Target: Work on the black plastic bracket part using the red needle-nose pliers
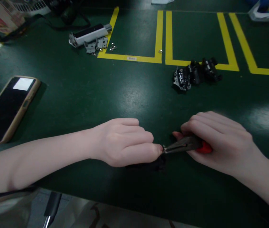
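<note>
My right hand (pixel 222 142) is closed around a pair of red-handled pliers (pixel 184 144), whose narrow jaws point left. The tips of the jaws meet a small bit of metal beside the fingertips of my left hand (pixel 127 142). That hand is closed, pressing on a black part (pixel 150 164) that mostly hides beneath it; its kind cannot be made out. Farther up the table, to the right, lies a row of black mechanical assemblies (pixel 183 77) with shiny metal pieces.
A phone in a tan case (pixel 8 107) lies at the left. Behind it are a white and black cylindrical piece (pixel 90 34), metal brackets (pixel 96 45) and several small rings (pixel 112 47). Yellow tape (pixel 131 58) marks boxes on the green table (pixel 134 95).
</note>
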`<state>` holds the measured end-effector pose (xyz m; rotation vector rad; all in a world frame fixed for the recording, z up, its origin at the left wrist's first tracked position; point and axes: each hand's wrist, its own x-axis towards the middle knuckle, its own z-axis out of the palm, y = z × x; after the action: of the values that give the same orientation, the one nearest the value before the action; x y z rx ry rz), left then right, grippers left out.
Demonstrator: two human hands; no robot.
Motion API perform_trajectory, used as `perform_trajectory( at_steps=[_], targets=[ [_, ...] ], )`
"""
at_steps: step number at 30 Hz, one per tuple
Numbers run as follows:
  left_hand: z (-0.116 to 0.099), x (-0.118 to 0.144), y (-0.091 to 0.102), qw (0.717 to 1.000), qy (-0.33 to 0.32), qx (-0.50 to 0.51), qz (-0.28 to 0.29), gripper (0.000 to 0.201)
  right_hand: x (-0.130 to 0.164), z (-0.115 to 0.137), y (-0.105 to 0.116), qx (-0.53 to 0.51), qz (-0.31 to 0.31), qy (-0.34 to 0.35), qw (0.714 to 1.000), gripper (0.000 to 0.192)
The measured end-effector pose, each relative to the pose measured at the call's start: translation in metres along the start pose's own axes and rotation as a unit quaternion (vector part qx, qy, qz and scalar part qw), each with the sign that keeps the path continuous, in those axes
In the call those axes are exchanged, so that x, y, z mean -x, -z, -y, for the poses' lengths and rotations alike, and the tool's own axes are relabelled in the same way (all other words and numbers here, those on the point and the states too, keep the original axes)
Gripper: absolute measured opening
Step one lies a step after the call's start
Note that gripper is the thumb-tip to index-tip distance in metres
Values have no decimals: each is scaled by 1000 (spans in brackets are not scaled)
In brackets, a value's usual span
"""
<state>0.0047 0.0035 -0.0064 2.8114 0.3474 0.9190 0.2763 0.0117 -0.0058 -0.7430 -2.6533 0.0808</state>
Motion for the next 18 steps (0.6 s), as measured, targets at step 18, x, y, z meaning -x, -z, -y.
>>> perform_trajectory(
  at_steps=[18],
  targets=[
    [-1, -1, 3, 998, 48, -26, 19, 39, -1, -1, -2, 26, -8, 8, 1000, 14]
  ],
)
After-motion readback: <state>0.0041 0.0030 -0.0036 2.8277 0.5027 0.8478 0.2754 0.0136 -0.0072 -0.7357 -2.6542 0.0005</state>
